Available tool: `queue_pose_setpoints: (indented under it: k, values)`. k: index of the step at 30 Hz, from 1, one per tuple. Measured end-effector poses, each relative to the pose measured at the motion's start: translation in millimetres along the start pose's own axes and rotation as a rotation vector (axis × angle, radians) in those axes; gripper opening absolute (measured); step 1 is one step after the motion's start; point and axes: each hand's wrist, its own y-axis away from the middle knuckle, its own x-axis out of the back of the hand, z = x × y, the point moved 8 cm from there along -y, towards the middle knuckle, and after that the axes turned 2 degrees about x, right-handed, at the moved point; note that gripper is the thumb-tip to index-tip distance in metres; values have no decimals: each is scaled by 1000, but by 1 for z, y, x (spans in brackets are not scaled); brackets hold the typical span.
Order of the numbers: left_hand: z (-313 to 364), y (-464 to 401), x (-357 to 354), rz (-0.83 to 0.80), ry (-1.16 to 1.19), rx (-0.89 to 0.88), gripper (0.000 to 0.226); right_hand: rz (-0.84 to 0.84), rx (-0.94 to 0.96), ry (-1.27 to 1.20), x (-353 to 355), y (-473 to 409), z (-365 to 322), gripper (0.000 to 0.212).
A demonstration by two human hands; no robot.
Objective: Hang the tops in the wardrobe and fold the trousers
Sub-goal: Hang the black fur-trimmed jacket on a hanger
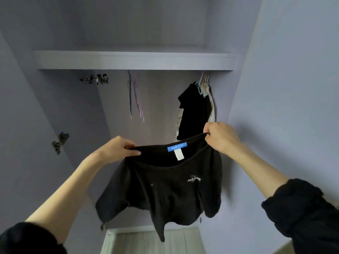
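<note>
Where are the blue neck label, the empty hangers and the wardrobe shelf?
blue neck label (177, 147), head view, middle of the label.
empty hangers (136, 97), head view, on the hanging pink hanger.
wardrobe shelf (135, 61), head view, front edge.

A person holds a black top (165, 187) up before an open wardrobe (73, 110), the left hand (117, 150) and the right hand (221, 137) each pinching one side of its neckline. A blue label (177, 146) with a white tag (178, 154) below it shows inside the collar, and a small pale logo (194, 178) marks the chest. Under the wardrobe shelf (135, 60), empty hangers (134, 96) dangle at centre, while dark garments (195, 110) hang at the far right.
</note>
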Motion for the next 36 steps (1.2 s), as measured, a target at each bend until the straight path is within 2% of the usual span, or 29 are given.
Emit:
queue_pose_setpoints:
  k: [2, 4, 6, 8, 12, 15, 18, 22, 27, 29, 33, 36]
  values:
    - [-14, 2, 1, 71, -25, 73, 16, -24, 32, -79, -13, -5, -7, 24]
    - [-27, 6, 11, 257, -49, 150, 16, -10, 63, -142, -22, -11, -15, 24]
    - [-42, 9, 22, 454, 24, 228, 15, 69, 66, -233, -26, -19, -20, 24]
    - [-56, 9, 21, 523, 81, 300, 15, 31, 79, -241, -42, -23, -27, 27]
    - [-83, -7, 9, 449, 55, 394, 17, -162, 65, -204, -88, -36, -35, 25]
    - [-115, -32, 18, 474, 176, 433, 17, -208, 33, -188, -117, -71, -50, 20]
    - [-140, -53, 21, 383, 350, 460, 12, -311, 9, -225, -145, -106, -65, 18]
    - [-153, -80, 24, 254, 467, 405, 15, -489, -25, -285, -182, -149, -79, 18]
    - [-152, -122, 47, 224, 467, 322, 12, -734, -93, -493, -224, -189, -108, 19]
    - [-152, -134, 56, 233, 466, 285, 12, -659, -167, -674, -225, -213, -116, 28]
    - [-159, -153, 78, 277, 445, 240, 14, -372, -350, -1027, -207, -274, -128, 32]
    - [-170, -162, 90, 330, 451, 249, 18, -333, -362, -1182, -204, -309, -147, 33]
